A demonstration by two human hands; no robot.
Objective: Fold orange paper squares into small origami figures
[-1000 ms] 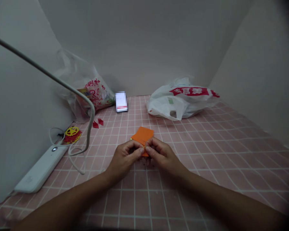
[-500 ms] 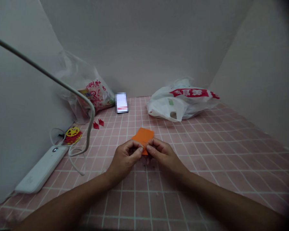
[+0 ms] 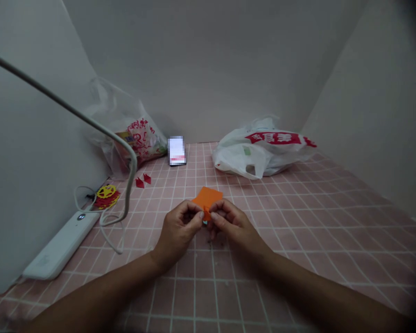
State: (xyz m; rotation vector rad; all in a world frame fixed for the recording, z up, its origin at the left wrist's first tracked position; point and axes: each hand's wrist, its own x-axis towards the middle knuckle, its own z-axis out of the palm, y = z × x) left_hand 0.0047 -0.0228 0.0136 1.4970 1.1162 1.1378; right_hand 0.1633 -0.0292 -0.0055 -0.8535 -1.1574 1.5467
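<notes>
A small orange sheet of paper (image 3: pixel 208 196) is held between my two hands in the middle of the head view. The thumb and fingers of my left hand (image 3: pixel 182 224) pinch its near left edge. My right hand (image 3: pixel 234 224) grips the near right edge in the same way, thumb on top. Between the thumbs the near edge looks creased or folded, though fingertips hide part of it. The far part of the sheet stretches out flat beyond my fingers.
On the left lie a white power strip (image 3: pixel 60 245), a looping cable (image 3: pixel 128 185), red and yellow cutouts (image 3: pixel 107 196) and two small red folded pieces (image 3: pixel 143 180). Behind are a phone (image 3: pixel 176 151), a clear plastic bag (image 3: pixel 138 138) and a white plastic bag (image 3: pixel 239 155). Walls enclose the pink tiled surface (image 3: pixel 315 222).
The near edge of the orange paper now shows a crumpled fold between my thumbs. My fingers have shifted slightly there, and the whole view has moved a little.
</notes>
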